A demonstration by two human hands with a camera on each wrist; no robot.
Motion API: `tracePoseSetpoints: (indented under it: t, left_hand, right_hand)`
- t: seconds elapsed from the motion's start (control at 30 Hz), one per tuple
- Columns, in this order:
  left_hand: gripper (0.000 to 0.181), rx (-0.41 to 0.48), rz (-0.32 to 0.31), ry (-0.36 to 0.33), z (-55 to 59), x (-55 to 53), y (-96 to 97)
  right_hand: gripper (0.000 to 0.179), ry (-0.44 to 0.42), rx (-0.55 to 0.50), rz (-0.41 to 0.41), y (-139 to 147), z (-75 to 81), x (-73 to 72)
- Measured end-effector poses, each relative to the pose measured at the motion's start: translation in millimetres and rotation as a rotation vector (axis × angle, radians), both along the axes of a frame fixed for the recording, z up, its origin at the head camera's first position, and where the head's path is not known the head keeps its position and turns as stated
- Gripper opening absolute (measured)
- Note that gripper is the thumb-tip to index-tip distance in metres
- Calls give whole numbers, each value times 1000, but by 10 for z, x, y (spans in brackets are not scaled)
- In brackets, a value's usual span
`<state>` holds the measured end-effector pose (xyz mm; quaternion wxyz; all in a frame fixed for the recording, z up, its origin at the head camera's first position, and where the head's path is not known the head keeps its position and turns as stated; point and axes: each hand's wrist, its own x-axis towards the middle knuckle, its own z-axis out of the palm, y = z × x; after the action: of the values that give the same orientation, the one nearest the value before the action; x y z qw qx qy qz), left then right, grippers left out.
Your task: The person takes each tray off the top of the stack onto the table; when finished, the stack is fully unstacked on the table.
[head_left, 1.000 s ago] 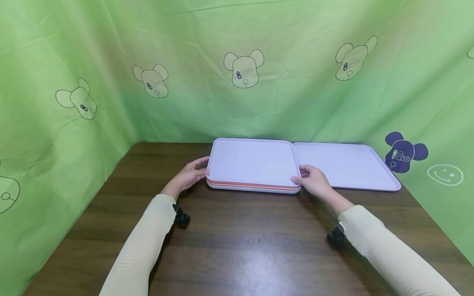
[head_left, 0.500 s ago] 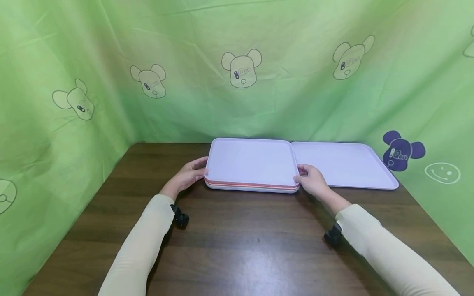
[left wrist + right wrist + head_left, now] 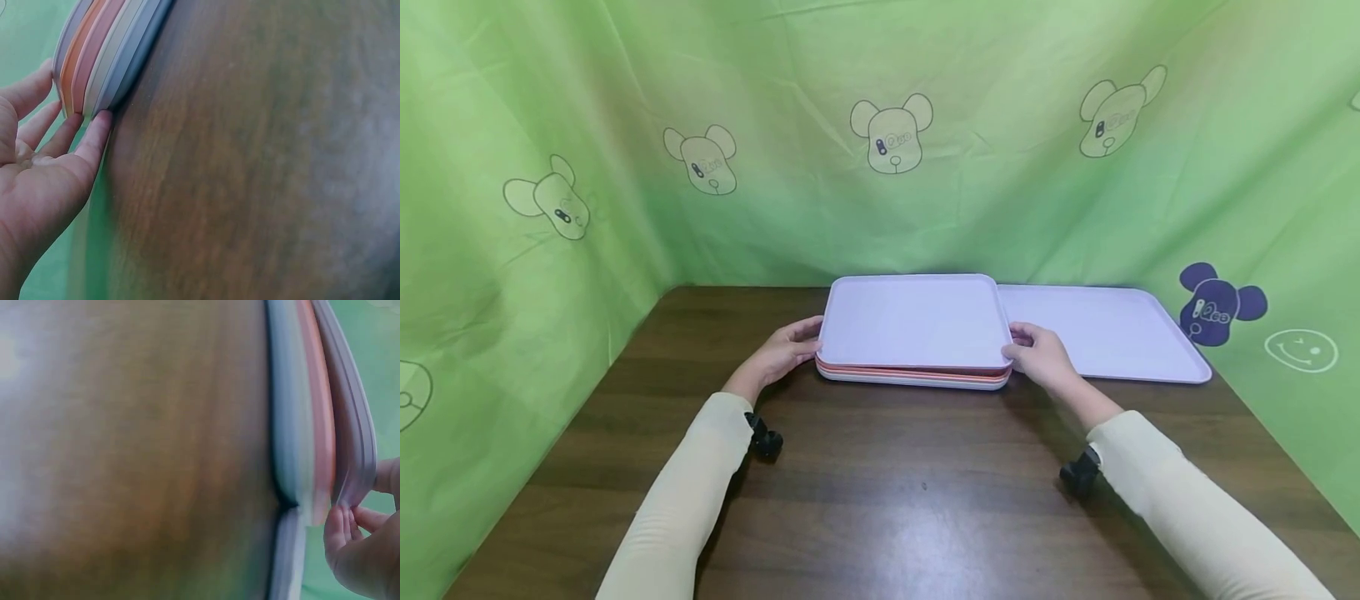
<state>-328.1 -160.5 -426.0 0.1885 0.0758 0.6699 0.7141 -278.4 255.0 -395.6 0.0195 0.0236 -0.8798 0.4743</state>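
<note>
Here, top tray (image 3: 916, 321), long axis hand to hand, tilts up off stack (image 3: 913, 380)'s right end, pinched by right hand (image 3: 1043, 357); left hand (image 3: 778, 354), unclenched, touches stack's left end.

Can pass over the table (image 3: 880, 467) between left sleeve (image 3: 662, 504) and right sleeve (image 3: 1195, 496), up to the tray stack (image 3: 913, 380). Also passable left of the left hand (image 3: 782, 350). Blocked behind by the curtain (image 3: 917, 225), on the right by the right hand (image 3: 1041, 354) and, low down, the side tray (image 3: 1097, 333). Tight under the raised right edge of the top tray (image 3: 917, 321).
</note>
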Motion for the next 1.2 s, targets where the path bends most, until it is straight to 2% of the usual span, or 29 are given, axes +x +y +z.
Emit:
tracePoseSetpoints:
  t: [0.13, 0.23, 0.43, 0.67, 0.87, 1.1, 1.2]
  left_hand:
    - [61, -4, 1, -3, 9, 0, 5]
    - [61, -9, 10, -13, 4, 4, 6]
    - [60, 4, 11, -11, -5, 14, -1]
    - [60, 24, 2, -16, 0, 13, 2]
    - [61, 34, -3, -13, -26, -9, -12]
    - [62, 20, -6, -23, -7, -7, -8]
    - [63, 16, -12, -21, -2, -9, -10]
  right_hand:
    - [55, -19, -44, 11, 26, 76, -3]
    - [56, -68, -87, 21, 44, 113, -4]
    - [63, -217, -316, 29, 81, 147, -3]
    - [68, -300, -577, 35, 149, 167, 9]
    - [70, -342, -707, 17, 220, 144, 34]
    - [73, -345, -850, 30, 333, 111, 121]
    - [56, -349, -905, 32, 383, 114, 185]
